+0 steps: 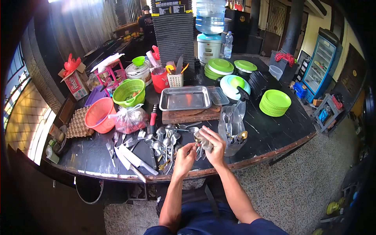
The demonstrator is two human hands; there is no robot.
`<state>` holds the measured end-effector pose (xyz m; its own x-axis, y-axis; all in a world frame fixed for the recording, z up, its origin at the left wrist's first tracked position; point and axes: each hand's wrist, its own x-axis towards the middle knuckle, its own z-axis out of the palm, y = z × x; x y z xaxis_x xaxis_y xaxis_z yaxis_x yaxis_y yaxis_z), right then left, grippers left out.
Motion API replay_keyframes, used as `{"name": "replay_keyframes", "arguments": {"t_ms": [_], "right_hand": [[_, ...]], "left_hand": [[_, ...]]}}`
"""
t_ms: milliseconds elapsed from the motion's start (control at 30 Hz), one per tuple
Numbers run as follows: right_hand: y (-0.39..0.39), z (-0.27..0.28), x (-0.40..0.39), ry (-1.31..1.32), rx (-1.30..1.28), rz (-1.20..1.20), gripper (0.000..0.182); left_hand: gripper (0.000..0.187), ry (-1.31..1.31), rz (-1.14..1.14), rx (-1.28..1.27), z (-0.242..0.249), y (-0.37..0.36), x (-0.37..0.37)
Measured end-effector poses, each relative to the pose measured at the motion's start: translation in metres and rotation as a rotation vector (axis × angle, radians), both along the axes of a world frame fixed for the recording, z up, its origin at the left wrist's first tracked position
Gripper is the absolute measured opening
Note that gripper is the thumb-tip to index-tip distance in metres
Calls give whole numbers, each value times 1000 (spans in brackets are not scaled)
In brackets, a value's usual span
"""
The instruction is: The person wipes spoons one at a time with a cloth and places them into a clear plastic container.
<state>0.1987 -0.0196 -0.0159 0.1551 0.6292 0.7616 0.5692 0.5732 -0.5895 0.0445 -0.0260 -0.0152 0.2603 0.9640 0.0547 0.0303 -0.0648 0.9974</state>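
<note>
My left hand point(185, 158) is closed in a pinch on what looks like the handle of a spoon point(197, 137). My right hand point(214, 147) holds a greyish cloth point(205, 141) against the spoon, its fingers pointing up and left. The cloth and fingers cover much of the spoon. Left of my hands lies a loose pile of metal spoons point(166, 141), with forks point(110, 152) and white-handled knives point(135, 159) farther left. Close to my right hand, a clear plastic-lined container point(234, 147) holds upright spoons.
Behind the pile, a metal tray point(184, 98) rests on a wooden board point(172, 116). An orange basket point(101, 117), a green basket point(128, 94) and a tied plastic bag point(131, 119) stand left. Green plates point(275, 102) are stacked right. The table's edge point(254, 161) curves in front of me.
</note>
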Motion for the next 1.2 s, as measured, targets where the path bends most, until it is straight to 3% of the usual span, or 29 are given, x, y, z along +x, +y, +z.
{"name": "replay_keyframes", "arguments": {"t_ms": [33, 133, 167, 233, 333, 467, 533, 600, 700, 767, 833, 900, 933, 1000, 1167, 1200], "right_hand": [[3, -5, -3, 1, 5, -5, 42], [8, -14, -11, 712, -287, 182, 27], [6, -16, -10, 714, -285, 182, 27], [-2, -16, -9, 815, -556, 310, 23], [-14, -15, -18, 715, -530, 285, 21], [-25, -26, -28, 607, -539, 264, 19], [-28, -22, -31, 575, -557, 252, 20], [-30, -17, -34, 706, -573, 233, 25], [-29, -14, -30, 765, -625, 320, 19], [-22, -24, -30, 671, -519, 260, 17], [-21, -24, -32, 633, -490, 263, 15], [-24, -44, -28, 551, -623, 280, 15], [-25, -51, -29, 484, -643, 290, 20], [-33, -39, -31, 454, -745, 330, 31], [-42, -53, -39, 465, -775, 316, 34], [-48, -47, -39, 364, -814, 331, 34]], "left_hand": [[21, -106, -33, -79, 3, 1, 1], [20, -126, -73, -107, 5, -1, -2], [20, -143, -83, -109, 3, -1, -3], [11, -177, -100, -134, 3, 0, -6], [13, -293, 25, -173, 5, -2, -5], [34, -209, 142, -180, -10, 5, -5], [34, -236, 133, -217, -10, 6, -6], [33, -261, 122, -257, -11, 5, -9], [31, -403, 6, -407, -14, 10, -12], [30, -415, 21, -180, -20, 12, -6], [27, -464, 93, -191, -6, 9, -5], [21, -220, 223, -57, -11, 13, -8], [15, -245, 257, 17, -12, 14, -7], [15, -251, 254, -32, -19, 15, -13], [14, -329, 378, 25, -35, 21, -25], [16, -409, 408, 10, -29, 20, -26]]}}
